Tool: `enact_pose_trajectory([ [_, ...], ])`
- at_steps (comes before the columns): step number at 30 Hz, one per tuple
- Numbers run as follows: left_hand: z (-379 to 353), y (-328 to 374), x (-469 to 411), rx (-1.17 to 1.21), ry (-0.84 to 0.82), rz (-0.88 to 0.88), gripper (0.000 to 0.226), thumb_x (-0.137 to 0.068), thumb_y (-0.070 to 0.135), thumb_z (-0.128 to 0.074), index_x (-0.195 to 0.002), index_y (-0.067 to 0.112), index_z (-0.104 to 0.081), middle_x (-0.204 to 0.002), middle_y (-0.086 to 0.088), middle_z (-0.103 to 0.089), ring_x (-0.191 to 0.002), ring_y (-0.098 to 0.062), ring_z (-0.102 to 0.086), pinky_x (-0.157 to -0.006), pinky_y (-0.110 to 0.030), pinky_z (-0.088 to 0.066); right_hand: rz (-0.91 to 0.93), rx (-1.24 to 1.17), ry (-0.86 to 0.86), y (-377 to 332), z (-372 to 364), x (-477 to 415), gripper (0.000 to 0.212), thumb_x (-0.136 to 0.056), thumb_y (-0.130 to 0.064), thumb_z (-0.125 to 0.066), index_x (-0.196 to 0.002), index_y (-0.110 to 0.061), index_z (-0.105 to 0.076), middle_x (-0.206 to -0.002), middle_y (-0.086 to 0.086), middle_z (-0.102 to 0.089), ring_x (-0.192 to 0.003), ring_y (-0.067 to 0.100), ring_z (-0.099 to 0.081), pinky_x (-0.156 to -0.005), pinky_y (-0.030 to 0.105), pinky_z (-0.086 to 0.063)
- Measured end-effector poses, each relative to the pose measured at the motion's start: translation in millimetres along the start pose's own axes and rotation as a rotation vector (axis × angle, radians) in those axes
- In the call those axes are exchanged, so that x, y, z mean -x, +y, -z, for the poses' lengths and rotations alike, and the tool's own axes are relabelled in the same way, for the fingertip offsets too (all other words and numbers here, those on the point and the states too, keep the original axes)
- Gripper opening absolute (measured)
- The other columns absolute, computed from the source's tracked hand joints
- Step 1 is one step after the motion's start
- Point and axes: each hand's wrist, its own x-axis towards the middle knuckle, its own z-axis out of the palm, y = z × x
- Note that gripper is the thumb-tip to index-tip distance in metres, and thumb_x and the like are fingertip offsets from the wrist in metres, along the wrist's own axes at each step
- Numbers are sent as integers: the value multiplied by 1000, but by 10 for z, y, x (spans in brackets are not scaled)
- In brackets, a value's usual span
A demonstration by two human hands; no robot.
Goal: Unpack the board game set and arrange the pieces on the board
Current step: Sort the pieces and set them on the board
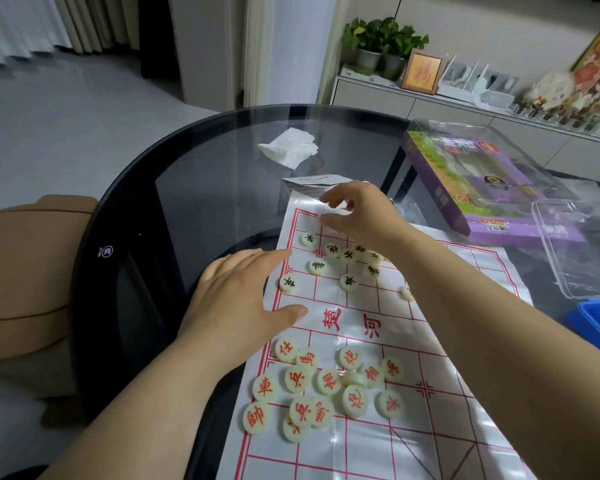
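Head view. A glossy white paper board with red grid [361, 327] is laid on a round black glass table [187, 188]. Its left edge is pressed flat by the left hand [243, 296], fingers straight. The right hand [357, 213] is curled over the far left corner; whether anything is pinched cannot be told. On the board, red-lettered cream discs [326, 386] are heaped near and black-lettered cream discs [347, 268] are scattered far.

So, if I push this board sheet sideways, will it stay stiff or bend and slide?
Probably floppy: the board sheet looks thin and shows fold creases. It likely slides on the glass table, as the left hand presses its edge. Loose pieces would probably shift.
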Motion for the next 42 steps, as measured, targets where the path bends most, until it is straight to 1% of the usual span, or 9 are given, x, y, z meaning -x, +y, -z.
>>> enact_pose_trajectory([
  [4,1,-6,5,24,25,-21,75,-77,50,-60,-138,42,-18,-143,20,-28,-135,-9,-18,-112,-29,-13,168,21,-129,-180,93,341,27,-83,-20,-64,-110,-18,-64,-112,-3,-57,-98,8,-38,-77,13,-27],
  [8,0,-4,4,36,29,-28,84,-76,50,-61,-141,41,-8,-140,24,-32,-134,-7,-18,-111,-28,-12,273,141,-264,-287,55,605,32,-83,-24,-62,-115,-25,-62,-123,-3,-52,-112,16,-39,-90,21,-29],
  [12,-8,-14,-4,54,40,-21,89,-75,49,-63,-142,40,-4,-141,23,-35,-136,-10,-20,-112,-31,-13,287,196,-277,-350,-45,620,37,-85,-26,-59,-122,-28,-56,-126,-1,-48,-112,18,-38,-88,23,-28],
  [18,-9,-13,-2,63,46,-13,92,-75,48,-64,-142,39,-2,-141,23,-35,-136,-12,-21,-112,-31,-14,335,214,-227,-369,-140,596,28,-88,-24,-54,-115,-26,-62,-118,0,-56,-89,9,-28,-72,18,-18],
  [21,-15,-21,-9,63,41,-5,92,-74,49,-64,-142,39,-4,-141,22,-35,-137,-12,-21,-113,-33,-14,299,226,-203,-339,-133,598,29,-87,-29,-56,-115,-23,-62,-113,-1,-59,-90,10,-30,-71,22,-21],
  [26,-23,-26,-13,60,37,1,91,-73,49,-65,-142,39,-5,-140,22,-36,-136,-13,-20,-113,-34,-13,191,176,-64,-223,-40,680,31,-80,-38,-64,-103,-17,-68,-101,0,-65,-89,12,-36,-81,28,-32],
  [32,-19,-15,-12,54,32,0,88,-75,48,-64,-142,38,-7,-140,22,-35,-136,-12,-19,-113,-34,-13,155,206,-103,-185,-48,773,35,-79,-42,-63,-105,-19,-66,-103,-4,-64,-88,9,-32,-76,23,-25],
  [37,-27,-36,-14,75,47,-1,90,-73,49,-65,-142,40,-7,-140,21,-37,-136,-14,-22,-112,-35,-17,156,204,-11,-338,-146,653,34,-80,-44,-61,-104,-20,-66,-101,-1,-64,-90,13,-36,-76,25,-23],
  [42,-38,-51,-23,67,60,-15,91,-72,50,-65,-142,39,-7,-139,22,-37,-136,-13,-22,-112,-34,-16,135,240,40,-405,-257,565,34,-82,-45,-58,-106,-21,-65,-104,-1,-64,-103,19,-42,-77,26,-21],
])
